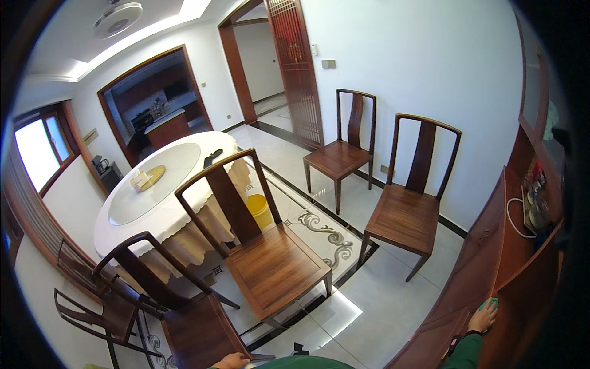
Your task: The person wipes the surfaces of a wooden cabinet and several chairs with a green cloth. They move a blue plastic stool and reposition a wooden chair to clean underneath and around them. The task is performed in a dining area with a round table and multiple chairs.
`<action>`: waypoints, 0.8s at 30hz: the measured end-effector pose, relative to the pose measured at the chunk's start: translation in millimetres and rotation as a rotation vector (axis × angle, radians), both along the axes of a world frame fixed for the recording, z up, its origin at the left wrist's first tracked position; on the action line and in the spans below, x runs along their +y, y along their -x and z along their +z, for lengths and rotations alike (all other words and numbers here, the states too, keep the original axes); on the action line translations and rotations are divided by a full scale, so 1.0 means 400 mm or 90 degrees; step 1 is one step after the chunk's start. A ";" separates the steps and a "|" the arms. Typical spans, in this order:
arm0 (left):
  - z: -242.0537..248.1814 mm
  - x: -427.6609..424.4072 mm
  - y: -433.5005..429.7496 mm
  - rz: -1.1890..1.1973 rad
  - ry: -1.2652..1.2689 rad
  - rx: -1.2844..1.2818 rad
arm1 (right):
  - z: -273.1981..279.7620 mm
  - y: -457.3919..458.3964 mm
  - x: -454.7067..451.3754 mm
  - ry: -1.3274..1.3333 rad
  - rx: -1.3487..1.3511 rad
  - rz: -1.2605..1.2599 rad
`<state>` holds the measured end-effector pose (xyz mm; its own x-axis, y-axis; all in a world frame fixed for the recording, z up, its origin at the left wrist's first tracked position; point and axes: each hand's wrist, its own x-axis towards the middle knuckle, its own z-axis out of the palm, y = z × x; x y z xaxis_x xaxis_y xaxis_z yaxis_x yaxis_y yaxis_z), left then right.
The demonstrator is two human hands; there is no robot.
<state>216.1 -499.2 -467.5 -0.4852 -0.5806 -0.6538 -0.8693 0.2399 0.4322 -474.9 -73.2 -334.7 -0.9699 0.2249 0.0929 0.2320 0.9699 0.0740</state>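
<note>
My right hand point(483, 319), in a green sleeve, presses a small green cloth point(489, 303) against the edge of a reddish-brown wooden cabinet point(468, 297). Only part of the cloth shows past the fingers. At the bottom edge of the picture, my left hand point(233, 360) is at the front of the seat of a dark wooden chair point(200, 330). Its fingers are partly cut off, so whether they grip anything is hidden. A second wooden chair point(279, 272) stands just beyond, its back towards the round table.
The round table point(103, 240) wears a white tablecloth and a glass turntable point(177, 161). Two more chairs, one nearer point(405, 217) and one farther point(339, 159), stand by the wall. A yellow bucket point(259, 210) sits beside the table. Bagged items and a white cable point(509, 214) occupy the cabinet's open shelf.
</note>
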 end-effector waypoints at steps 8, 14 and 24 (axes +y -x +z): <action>0.018 0.050 -0.032 0.098 0.010 -0.065 | 0.013 0.009 -0.004 0.012 -0.041 0.004; 0.010 0.035 -0.030 0.046 0.023 -0.023 | -0.007 -0.007 0.004 -0.008 -0.004 0.024; -0.019 0.028 -0.050 0.043 0.038 -0.020 | -0.030 -0.064 0.003 -0.023 0.043 0.037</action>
<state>236.0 -487.9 -475.2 -0.4233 -0.6491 -0.6321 -0.8975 0.2049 0.3906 -449.3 -72.2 -346.7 -0.9726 0.1632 0.1654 0.1806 0.9789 0.0959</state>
